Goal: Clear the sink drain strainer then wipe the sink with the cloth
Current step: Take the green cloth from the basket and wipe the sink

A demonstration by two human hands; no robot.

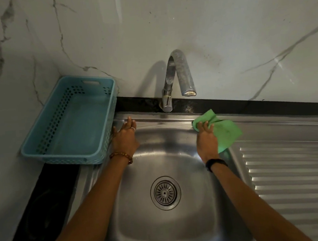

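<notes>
Strainer: drain strainer (pixel 165 193) sits in the middle of the basin floor, round, metal, with slots fanning out from a small centre knob; its slots look free of scraps.
Sink: stainless sink (pixel 166 138) with a square basin; the metal shows faint streaks and glare near the right wall.
Cloth: green cloth (pixel 222 130) lies bunched at the basin's far right corner, draped over the rim where basin meets draining board, partly under the right hand.
Right hand: right hand (pixel 206 138) presses the cloth against the rim, its fingers curled over a fold of the fabric and gripping it; a dark band sits on the wrist.
Left hand: left hand (pixel 125 136) rests on the far left corner of the sink rim, fingers straight and together, holding nothing; a ring shows on one finger and a beaded bracelet on the wrist.
Draining board: ribbed draining board (pixel 287 168) extends right of the basin, touching the cloth's lower edge.
Tap: curved metal tap (pixel 178 78) stands behind the basin, between the two hands, its spout pointing down over the far rim.
Basket: blue perforated plastic basket (pixel 69 122) sits on the counter left of the sink, just beside the left hand.
Wall: white marble-patterned wall (pixel 223 32) with grey veins rises behind the dark counter strip.
</notes>
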